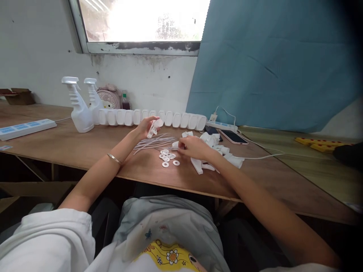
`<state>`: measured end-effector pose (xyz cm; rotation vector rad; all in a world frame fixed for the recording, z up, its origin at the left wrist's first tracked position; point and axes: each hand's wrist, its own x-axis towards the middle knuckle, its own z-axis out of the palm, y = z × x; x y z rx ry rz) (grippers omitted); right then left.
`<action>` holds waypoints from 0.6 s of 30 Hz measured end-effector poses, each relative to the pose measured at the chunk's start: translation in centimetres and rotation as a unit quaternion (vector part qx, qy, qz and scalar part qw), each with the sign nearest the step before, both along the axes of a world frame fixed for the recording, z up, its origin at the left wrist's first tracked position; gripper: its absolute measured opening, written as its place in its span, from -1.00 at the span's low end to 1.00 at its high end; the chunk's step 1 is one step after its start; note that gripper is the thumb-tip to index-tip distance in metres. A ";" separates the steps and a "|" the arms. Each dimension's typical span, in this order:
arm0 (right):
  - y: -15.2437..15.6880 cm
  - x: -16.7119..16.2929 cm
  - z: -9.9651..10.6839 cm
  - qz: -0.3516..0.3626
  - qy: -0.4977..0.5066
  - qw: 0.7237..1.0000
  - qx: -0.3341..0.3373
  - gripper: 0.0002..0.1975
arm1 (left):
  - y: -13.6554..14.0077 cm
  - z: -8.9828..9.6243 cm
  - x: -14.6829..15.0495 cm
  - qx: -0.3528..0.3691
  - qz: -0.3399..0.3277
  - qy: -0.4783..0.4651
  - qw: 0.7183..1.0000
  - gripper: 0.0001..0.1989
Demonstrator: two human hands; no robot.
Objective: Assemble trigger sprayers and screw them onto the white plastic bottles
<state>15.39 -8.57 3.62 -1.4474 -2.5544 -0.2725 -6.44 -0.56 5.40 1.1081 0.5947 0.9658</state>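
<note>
Beneath a bright window [141, 20], white bottles [129, 118] were lined along the table [147, 172]; a white spray head [154, 129] was held in the left hand's [144, 127] fingers, near thin tubes [153, 142]; the right hand's [194, 147] fingers were drawn narrow at a small white piece [175, 145], beside white rings [165, 164]; whether it was gripped could not be told.

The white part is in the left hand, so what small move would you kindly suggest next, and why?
I'd probably lift the small white piece with the right hand, since that hand is at it while the left hand holds the white part raised.
</note>
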 end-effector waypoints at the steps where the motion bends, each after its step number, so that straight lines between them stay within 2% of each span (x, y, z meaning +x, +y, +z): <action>1: 0.0 0.2 0.1 -0.006 0.041 0.999 0.010 -0.85 | 0.3 -0.3 -0.2 -0.007 0.005 0.001 1.000 -0.82; 4: 0.0 1.1 0.4 -0.011 0.199 0.978 0.055 -0.82 | 1.0 -1.0 -0.6 -0.017 0.021 0.000 1.000 -0.82; 7: 0.0 1.7 0.5 0.014 0.354 0.925 0.137 -0.79 | 1.0 -1.4 -0.5 -0.016 0.028 0.006 0.999 -0.84; 9: -0.2 1.7 0.4 0.055 0.400 0.895 0.187 -0.79 | 0.7 -1.5 -0.2 -0.015 0.027 0.016 0.999 -0.86; 11: -0.6 1.4 0.1 0.102 0.391 0.886 0.228 -0.82 | 0.4 -1.6 0.1 -0.017 0.025 0.025 0.999 -0.88; 15: -1.2 0.5 -0.6 0.168 0.307 0.890 0.293 -0.87 | 0.1 -1.8 0.3 -0.016 0.033 0.035 0.999 -0.90; 18: -1.2 0.2 -1.0 0.202 0.255 0.891 0.318 -0.86 | 0.2 -2.0 0.3 0.002 0.044 0.052 0.998 -0.91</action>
